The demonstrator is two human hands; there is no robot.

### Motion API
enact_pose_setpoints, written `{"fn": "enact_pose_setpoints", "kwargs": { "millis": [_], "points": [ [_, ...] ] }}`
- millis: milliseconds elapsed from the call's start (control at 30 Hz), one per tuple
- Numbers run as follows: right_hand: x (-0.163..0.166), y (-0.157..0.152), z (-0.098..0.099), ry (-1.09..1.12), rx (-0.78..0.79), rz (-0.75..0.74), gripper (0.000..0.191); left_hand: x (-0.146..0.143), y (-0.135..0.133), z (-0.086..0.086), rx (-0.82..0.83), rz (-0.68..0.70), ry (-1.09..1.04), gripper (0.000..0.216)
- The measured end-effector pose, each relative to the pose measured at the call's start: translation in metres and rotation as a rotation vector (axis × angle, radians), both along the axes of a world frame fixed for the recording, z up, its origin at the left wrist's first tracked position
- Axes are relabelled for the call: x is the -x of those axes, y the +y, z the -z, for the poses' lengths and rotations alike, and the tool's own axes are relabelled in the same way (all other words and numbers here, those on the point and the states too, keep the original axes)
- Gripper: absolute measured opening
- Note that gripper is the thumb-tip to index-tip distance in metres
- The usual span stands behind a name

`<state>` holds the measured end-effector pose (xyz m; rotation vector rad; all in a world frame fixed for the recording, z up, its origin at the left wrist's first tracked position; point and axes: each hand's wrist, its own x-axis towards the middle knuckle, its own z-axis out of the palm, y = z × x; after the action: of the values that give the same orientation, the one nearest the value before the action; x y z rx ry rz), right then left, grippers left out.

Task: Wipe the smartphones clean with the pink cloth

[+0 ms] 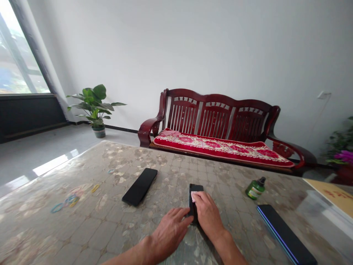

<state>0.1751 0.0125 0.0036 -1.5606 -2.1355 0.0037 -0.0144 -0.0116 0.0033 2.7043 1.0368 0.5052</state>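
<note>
Two hands are low in the frame's centre: the left hand [173, 226], fingers loosely bent and gripping nothing, touches the lower left edge of the small phone [192, 208]; the right hand [207, 211] pinches one wipe [193, 196] against its face. To do this well, I'd keep the left fingertips firm so the phone can't slide, and press the wipe flat in light, even strokes. Three phones lie on the table [88, 235]: this one, the blue-edged phone [286, 234] at lower right and, farther in, the black phone [139, 187] left of centre. Several bands [73, 200], too tangled to count, lie at left; one bottle [255, 188] is at right. Beyond are one bench [216, 97] and two plants, the left plant [93, 105] and the flowering plant [342, 147] at the right edge.
</note>
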Motion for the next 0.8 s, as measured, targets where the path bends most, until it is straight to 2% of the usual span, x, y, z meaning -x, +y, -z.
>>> {"fn": "enact_pose_setpoints", "kwargs": {
  "millis": [267,433,533,700,800],
  "points": [
    [-0.011,0.009,0.000,0.021,0.048,-0.017,0.039,-0.002,0.001,0.002,-0.037,-0.007,0.016,0.041],
    [-0.018,0.032,-0.006,-0.037,0.095,0.050,0.039,-0.006,0.006,0.005,-0.034,-0.020,-0.031,0.030],
    [-0.020,0.036,-0.007,-0.076,0.085,0.032,0.038,-0.010,0.009,0.008,-0.005,-0.062,-0.063,0.025],
    [-0.025,0.024,-0.003,-0.077,0.003,-0.054,0.039,-0.018,0.015,0.014,0.009,-0.188,-0.012,0.050],
    [-0.027,0.024,-0.004,-0.079,-0.011,-0.064,0.038,-0.021,0.020,0.015,0.022,-0.184,0.032,0.057]
  ]
}}
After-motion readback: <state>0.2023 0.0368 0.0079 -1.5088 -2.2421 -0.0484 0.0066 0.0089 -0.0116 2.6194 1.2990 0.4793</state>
